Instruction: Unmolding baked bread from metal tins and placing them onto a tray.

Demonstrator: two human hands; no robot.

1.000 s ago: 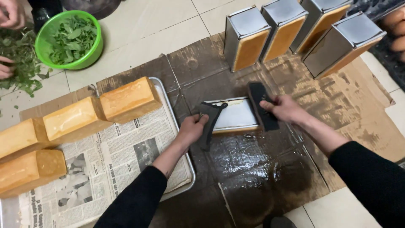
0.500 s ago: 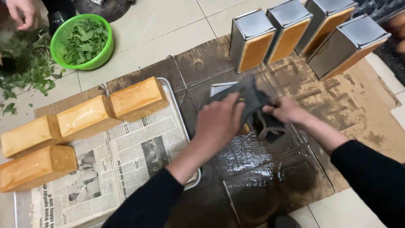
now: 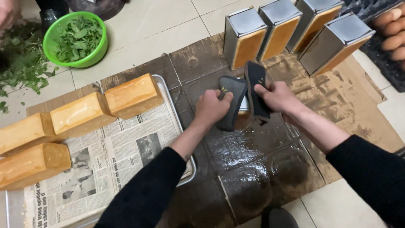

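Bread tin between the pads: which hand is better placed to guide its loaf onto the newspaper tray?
Probably left: the left hand grips the tin on the side nearest the tray; the right hand is farther.

Two dark grey pads, left pad point(image 3: 231, 102) and right pad point(image 3: 256, 89), stand upright, pressed against either side of a metal tin point(image 3: 242, 110). Tin mostly hidden between them, low over greasy cardboard point(image 3: 253, 156).

Both arms wear long black sleeves of plain soft cloth, ending just above the wrists. The left hand point(image 3: 210, 109) and right hand point(image 3: 278, 97) are bare, without gloves, rings or a watch.
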